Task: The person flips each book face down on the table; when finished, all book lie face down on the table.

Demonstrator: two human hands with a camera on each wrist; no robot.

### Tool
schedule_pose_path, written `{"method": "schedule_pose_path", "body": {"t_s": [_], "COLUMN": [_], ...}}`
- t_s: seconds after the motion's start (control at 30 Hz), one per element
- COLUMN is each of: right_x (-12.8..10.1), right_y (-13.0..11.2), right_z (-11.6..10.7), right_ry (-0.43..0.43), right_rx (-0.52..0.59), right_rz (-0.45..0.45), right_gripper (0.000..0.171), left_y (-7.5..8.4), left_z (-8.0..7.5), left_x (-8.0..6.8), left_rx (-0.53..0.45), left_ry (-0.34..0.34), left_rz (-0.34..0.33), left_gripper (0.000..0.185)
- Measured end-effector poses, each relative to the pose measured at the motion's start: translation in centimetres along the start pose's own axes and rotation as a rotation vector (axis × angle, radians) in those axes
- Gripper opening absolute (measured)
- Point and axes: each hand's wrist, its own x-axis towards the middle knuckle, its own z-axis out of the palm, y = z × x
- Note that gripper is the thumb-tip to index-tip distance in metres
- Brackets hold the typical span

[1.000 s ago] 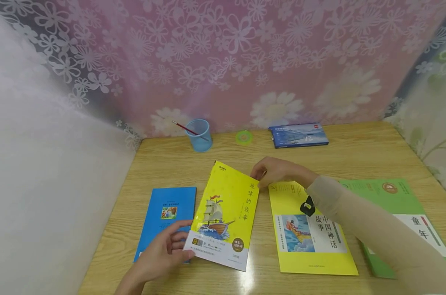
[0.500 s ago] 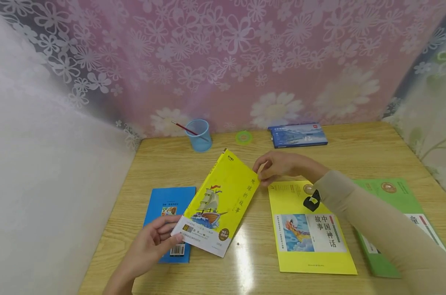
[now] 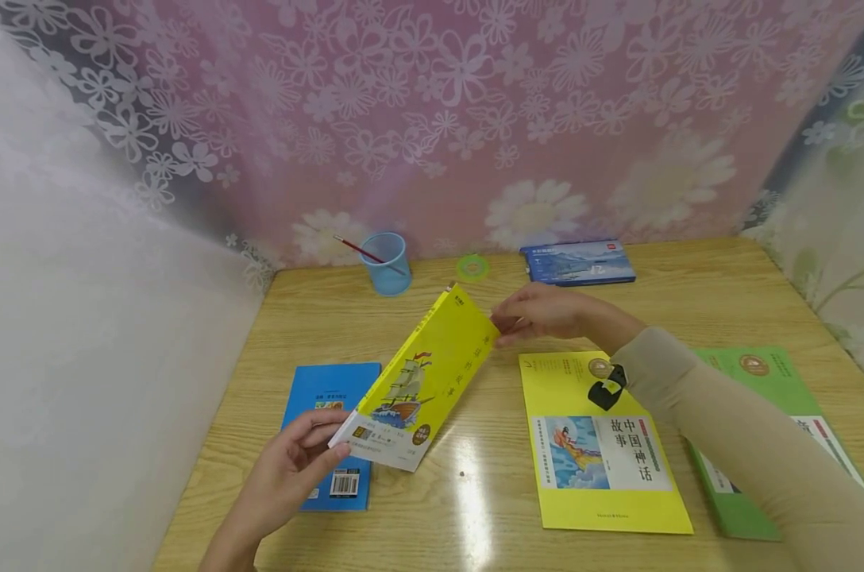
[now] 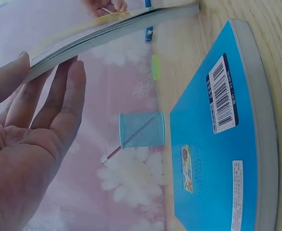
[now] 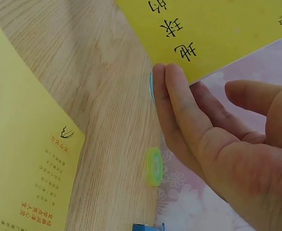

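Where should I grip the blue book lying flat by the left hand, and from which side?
Take the blue book by its bare near-left edge, coming from the left. It lies flat, back cover up, and the raised ship book overhangs its right side, so that side looks awkward.

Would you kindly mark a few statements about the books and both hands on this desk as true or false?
1. Both hands hold the yellow ship-cover book off the wooden desk. True.
2. The blue mesh pen cup is empty. False: a red pen stands in it.
3. The blue paperback lies under the left hand. True.
4. The right hand grips the green book. False: it holds the ship-cover book's corner.
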Motion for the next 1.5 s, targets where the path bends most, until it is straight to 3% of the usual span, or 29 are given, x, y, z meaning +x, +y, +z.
{"method": "schedule_pose_path", "body": {"t_s": [0.2, 0.5, 0.63, 0.87, 1.2, 1.4, 1.5], "right_x": [0.0, -0.2, -0.3, -0.1, 0.7, 1.2, 1.4], "right_y": [-0.1, -0.3, -0.5, -0.6, 0.1, 0.6, 0.9], "right_z": [-0.3, -0.1, 0.2, 0.7, 1.6, 2.3, 2.6], "right_ry": [0.016, 0.025, 0.050, 0.115, 0.160, 0.152, 0.160], "right_rx": [0.039, -0.037, -0.061, -0.102, -0.116, -0.114, -0.109], "right_rz": [-0.052, -0.120, -0.133, -0.163, -0.238, -0.249, -0.233], "right_gripper": [0.042, 0.040, 0.044, 0.052, 0.040, 0.036, 0.034], "left_y": [0.2, 0.3, 0.2, 0.1, 0.2, -0.3, -0.7], "left_z": [0.1, 0.4, 0.7, 1.5, 2.2, 2.6, 2.9], "left_x": [0.1, 0.1, 0.0, 0.1, 0.5, 0.4, 0.4], "left_rx": [0.049, 0.100, 0.199, 0.337, 0.440, 0.475, 0.502], "left_ry": [0.017, -0.024, -0.022, -0.041, -0.146, -0.192, -0.199], "left_rz": [0.105, 0.170, 0.199, 0.353, 0.435, 0.400, 0.419], "left_gripper": [0.035, 0.039, 0.042, 0.049, 0.049, 0.040, 0.040]}}
